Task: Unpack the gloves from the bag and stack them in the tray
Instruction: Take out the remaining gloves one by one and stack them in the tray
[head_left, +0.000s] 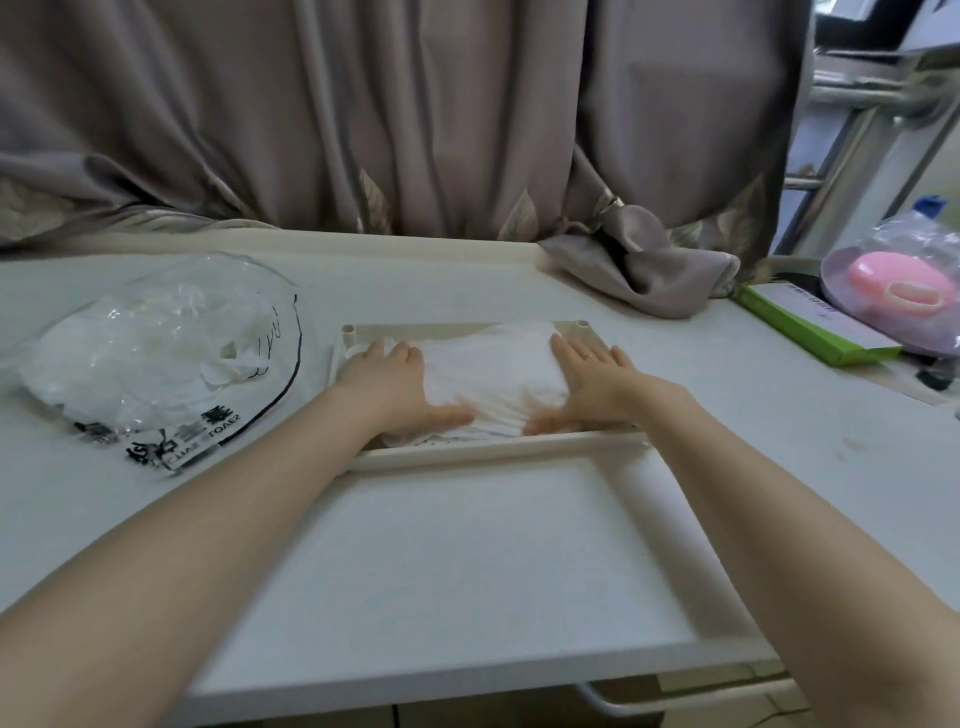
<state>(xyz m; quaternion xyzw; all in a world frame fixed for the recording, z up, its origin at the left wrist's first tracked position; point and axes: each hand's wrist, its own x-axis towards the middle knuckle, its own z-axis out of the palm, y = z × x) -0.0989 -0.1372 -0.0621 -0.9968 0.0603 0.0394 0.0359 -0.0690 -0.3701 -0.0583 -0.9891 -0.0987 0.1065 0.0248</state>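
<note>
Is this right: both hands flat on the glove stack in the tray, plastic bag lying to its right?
Not quite. In the head view the left hand and right hand do press the glove stack in the tray, but the plastic bag lies to its left.

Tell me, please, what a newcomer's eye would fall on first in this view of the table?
Most striking are the two hands, left hand and right hand, pressing flat on a stack of white gloves in the cream tray at the centre. To the left lies the crumpled clear bag with black print. At the far right, a pink object sits wrapped in plastic.
</note>
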